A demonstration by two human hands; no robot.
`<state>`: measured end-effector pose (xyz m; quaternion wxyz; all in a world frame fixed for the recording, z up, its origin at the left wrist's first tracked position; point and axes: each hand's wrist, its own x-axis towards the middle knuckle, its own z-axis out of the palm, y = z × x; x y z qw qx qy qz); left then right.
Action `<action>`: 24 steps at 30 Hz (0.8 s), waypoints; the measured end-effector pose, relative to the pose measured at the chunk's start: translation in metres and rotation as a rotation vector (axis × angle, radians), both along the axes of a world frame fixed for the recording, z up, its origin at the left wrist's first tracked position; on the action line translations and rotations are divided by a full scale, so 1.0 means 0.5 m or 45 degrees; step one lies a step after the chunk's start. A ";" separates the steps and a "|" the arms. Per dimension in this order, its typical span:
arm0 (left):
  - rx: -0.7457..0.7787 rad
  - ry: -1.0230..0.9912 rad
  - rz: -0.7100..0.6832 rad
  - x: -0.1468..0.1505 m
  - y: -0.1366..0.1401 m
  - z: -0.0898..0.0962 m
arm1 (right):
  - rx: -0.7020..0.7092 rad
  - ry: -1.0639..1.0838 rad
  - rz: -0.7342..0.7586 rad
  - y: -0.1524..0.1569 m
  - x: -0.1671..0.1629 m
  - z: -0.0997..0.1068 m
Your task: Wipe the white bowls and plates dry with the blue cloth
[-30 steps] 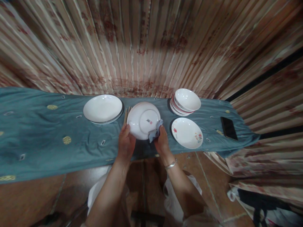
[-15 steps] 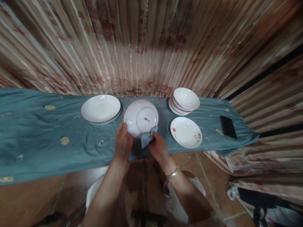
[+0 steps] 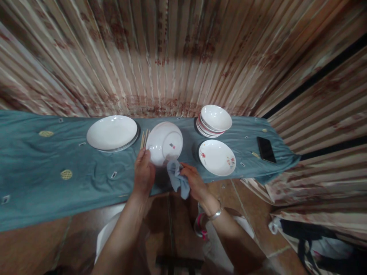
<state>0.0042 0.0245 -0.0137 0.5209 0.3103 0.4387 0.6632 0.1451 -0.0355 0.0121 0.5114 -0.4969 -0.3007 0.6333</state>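
Slanting beyond 2 hands (image 3: pixel 145 172) (image 3: pixel 195 180), a white dish (image 3: pixel 160 143) touches the left one.

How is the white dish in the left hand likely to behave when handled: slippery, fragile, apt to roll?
The white dish looks stiff and probably breakable, given its hard, ceramic-like sheen. Its glossy surface may slip, since the left hand holds it at one edge. Its round rim might let it roll if stood on edge.

The left forearm (image 3: pixel 124 229) is pointing toward one o'clock, the left hand (image 3: pixel 144 172) gripping. The right forearm (image 3: pixel 233 236) is angling toward eleven o'clock, the right hand (image 3: pixel 195 180) pinching.
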 end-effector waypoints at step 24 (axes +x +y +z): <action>0.845 1.288 -0.517 0.101 -0.109 -0.002 | 0.026 -0.599 -0.212 -0.026 0.178 0.031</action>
